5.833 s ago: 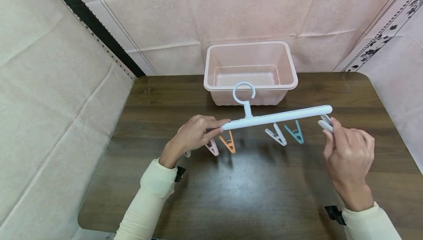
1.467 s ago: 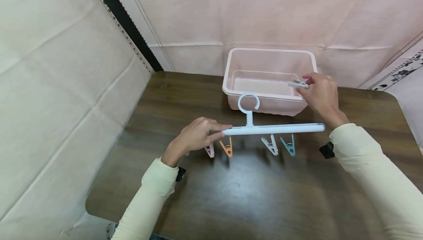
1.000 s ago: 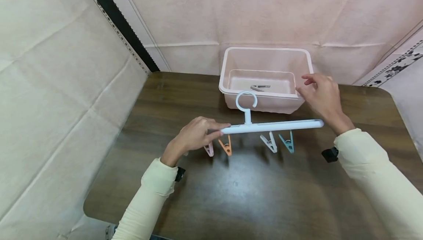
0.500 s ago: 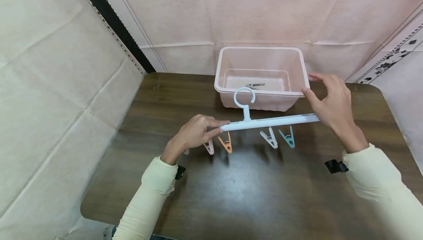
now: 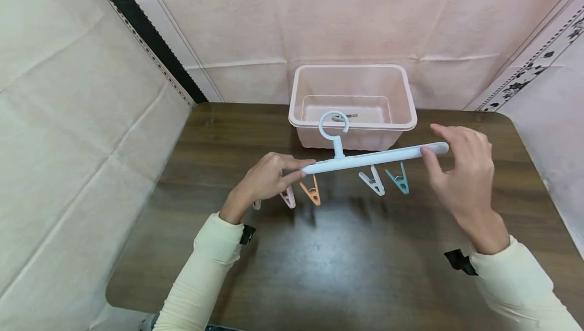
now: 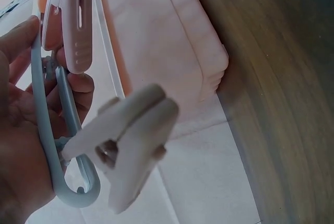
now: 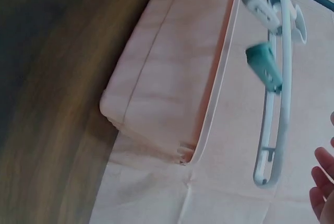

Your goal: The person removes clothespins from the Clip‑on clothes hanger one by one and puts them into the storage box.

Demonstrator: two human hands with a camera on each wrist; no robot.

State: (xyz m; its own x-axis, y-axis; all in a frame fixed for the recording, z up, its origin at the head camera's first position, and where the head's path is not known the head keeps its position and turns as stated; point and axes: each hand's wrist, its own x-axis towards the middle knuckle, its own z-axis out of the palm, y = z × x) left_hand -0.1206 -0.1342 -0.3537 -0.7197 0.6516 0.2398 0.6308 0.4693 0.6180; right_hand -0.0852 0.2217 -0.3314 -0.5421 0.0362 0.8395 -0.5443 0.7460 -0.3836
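My left hand (image 5: 269, 178) grips the left part of a pale blue clip hanger (image 5: 378, 157), held up over the table with its hook upward. Several clothespins hang from the bar: orange (image 5: 313, 195), pink (image 5: 288, 198), white (image 5: 373, 184) and teal (image 5: 399, 181). A beige clothespin (image 6: 135, 145) at the left end shows large in the left wrist view. By the bar's right end is my right hand (image 5: 465, 174), fingers extended and holding nothing; its thumb overlaps the bar in the head view. One grey clothespin (image 5: 351, 116) lies inside the pink bin (image 5: 365, 139).
The bin stands at the back of the dark wooden table (image 5: 328, 270), just behind the hanger. A pale cloth (image 5: 356, 22) hangs behind it, and more cloth (image 5: 55, 133) covers the left side.
My right hand took the grey clothespin from the hanger's right end, dropped it into the bin, and has come back to the bar's right end. My left hand keeps holding the hanger.
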